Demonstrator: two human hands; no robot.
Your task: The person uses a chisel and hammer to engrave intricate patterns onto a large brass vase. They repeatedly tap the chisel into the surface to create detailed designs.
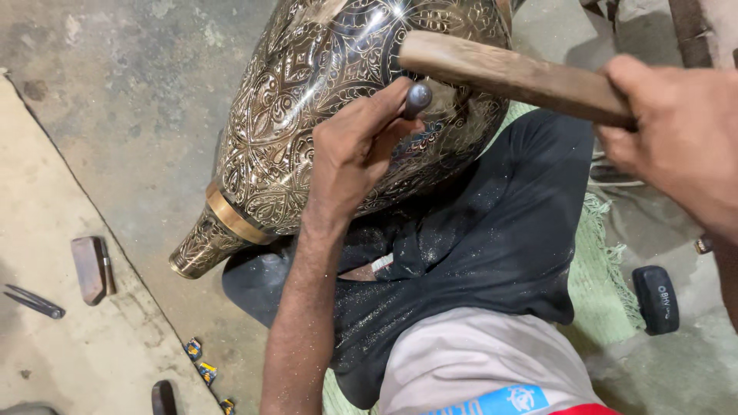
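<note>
Head view: left hand [350, 154] grips punch [417, 98] against engraved vase [307, 100]; right hand [676, 138] grips mallet [511, 75].

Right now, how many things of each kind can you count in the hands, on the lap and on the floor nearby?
Engraved metal vases: 1
Wooden mallets, in the right hand: 1
Metal punches, in the left hand: 1
Small wooden blocks: 1
Dark metal tools on the slab: 1
Black capped objects: 1
Small coloured wrappers: 3
Total: 9

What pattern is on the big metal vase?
Engraved floral and leaf motifs cover the vase; head view.
</note>
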